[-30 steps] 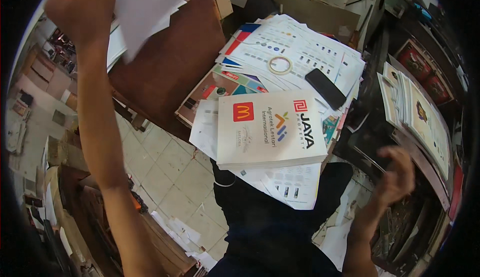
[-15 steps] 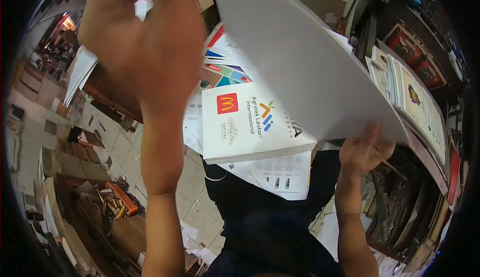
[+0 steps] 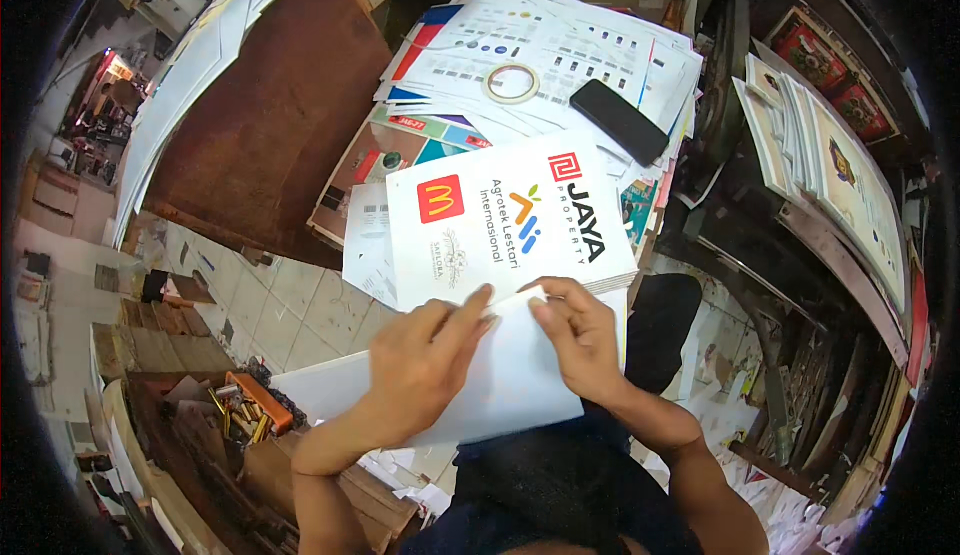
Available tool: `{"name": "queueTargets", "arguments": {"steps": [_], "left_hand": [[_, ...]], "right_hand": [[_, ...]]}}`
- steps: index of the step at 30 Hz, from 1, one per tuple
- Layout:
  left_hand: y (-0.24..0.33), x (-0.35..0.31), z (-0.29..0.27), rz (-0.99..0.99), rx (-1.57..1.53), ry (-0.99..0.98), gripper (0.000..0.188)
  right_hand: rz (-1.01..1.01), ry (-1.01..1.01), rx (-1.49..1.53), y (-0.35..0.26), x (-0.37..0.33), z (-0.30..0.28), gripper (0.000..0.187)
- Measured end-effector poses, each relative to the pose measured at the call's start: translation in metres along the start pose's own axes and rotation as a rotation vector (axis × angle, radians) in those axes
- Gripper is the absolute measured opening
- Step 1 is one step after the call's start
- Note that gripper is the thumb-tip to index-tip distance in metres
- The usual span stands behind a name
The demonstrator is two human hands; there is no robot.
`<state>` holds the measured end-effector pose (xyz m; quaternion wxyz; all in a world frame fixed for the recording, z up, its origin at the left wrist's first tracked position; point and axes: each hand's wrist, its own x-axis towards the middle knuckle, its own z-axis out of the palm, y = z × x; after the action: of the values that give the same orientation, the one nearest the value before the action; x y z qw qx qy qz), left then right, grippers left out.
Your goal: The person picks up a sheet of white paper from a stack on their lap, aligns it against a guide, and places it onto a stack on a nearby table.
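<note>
A blank white sheet (image 3: 510, 387) lies across my lap, its far edge against the near edge of a stack of white printed sheets (image 3: 470, 180) with coloured logos. My left hand (image 3: 425, 360) pinches the sheet's far edge between thumb and forefinger, close to the stack. Just to its right, my right hand (image 3: 580, 340) grips the same edge, thumb on top and fingers curled behind. The sheet's left part stretches out beyond my left forearm.
Behind the stack, loose printed papers (image 3: 600, 30) carry a tape roll (image 3: 512, 84) and a black phone (image 3: 620, 121). A brown board (image 3: 270, 105) stands at left. Framed prints (image 3: 835, 195) lean at right. An orange-edged box (image 3: 262, 402) holds small brass-coloured pieces at lower left.
The large sheet has swung down from above the stack to my lap. Both hands have come together at its edge; my left hand has dropped from the upper left.
</note>
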<state>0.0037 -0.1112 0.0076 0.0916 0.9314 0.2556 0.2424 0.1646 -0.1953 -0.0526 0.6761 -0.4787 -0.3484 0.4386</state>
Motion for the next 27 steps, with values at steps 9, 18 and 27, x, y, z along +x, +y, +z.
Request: {"name": "queueTargets", "arguments": {"steps": [9, 18, 27], "left_hand": [[-0.028, -0.032, 0.059, -0.051, -0.195, 0.214, 0.043], [-0.038, -0.013, 0.040, 0.048, -0.161, 0.236, 0.032], [-0.031, -0.017, 0.032, 0.039, -0.106, 0.074, 0.035]], "right_hand": [[0.056, -0.052, -0.145, 0.041, 0.004, 0.018, 0.010], [0.075, -0.194, -0.104, 0.035, 0.001, 0.017, 0.024], [0.010, -0.120, -0.245, 0.026, -0.004, 0.029, 0.037]]}}
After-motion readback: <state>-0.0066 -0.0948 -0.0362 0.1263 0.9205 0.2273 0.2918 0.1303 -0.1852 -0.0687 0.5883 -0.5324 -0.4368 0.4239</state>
